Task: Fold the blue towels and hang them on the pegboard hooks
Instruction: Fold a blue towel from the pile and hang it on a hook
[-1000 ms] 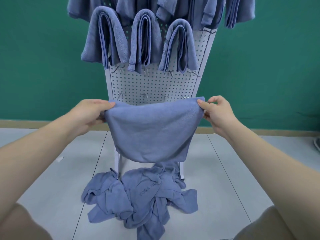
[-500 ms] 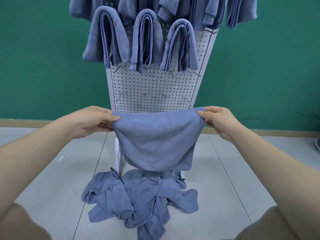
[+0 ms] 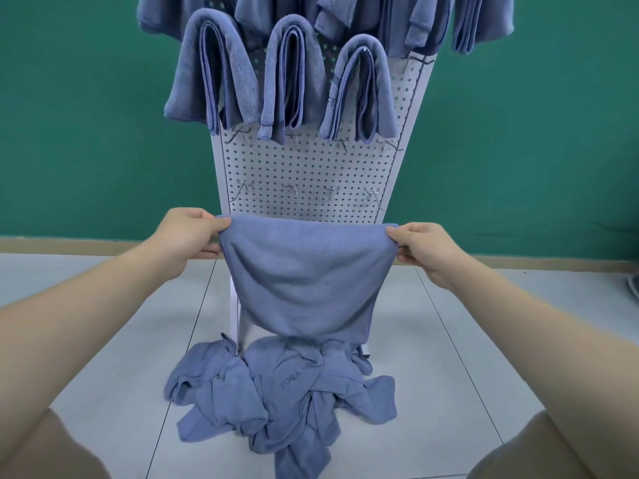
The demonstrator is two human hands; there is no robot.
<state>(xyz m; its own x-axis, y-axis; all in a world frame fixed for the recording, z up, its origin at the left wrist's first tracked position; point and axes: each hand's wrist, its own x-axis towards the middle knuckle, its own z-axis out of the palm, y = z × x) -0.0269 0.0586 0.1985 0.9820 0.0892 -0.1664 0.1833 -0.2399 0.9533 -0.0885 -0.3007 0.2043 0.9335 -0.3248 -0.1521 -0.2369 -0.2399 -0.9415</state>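
Note:
A blue towel (image 3: 306, 274) hangs doubled over in front of me, stretched flat between both hands. My left hand (image 3: 186, 236) pinches its top left corner and my right hand (image 3: 423, 250) pinches its top right corner. Behind it stands the white pegboard (image 3: 307, 171), with two rows of bare metal hooks (image 3: 290, 190) just above the towel's top edge. Three folded blue towels (image 3: 287, 74) hang on a higher row, and more hang above them at the frame's top. A heap of loose blue towels (image 3: 276, 395) lies on the floor at the board's foot.
The pegboard stands on a pale tiled floor (image 3: 121, 340) in front of a green wall (image 3: 86, 115) with a tan skirting strip. My knees show at both lower corners of the view. A dark object (image 3: 632, 288) sits at the far right edge.
Both hands have lowered the stretched towel, so the lower row of hooks now shows above its top edge. The grip on both corners is the same.

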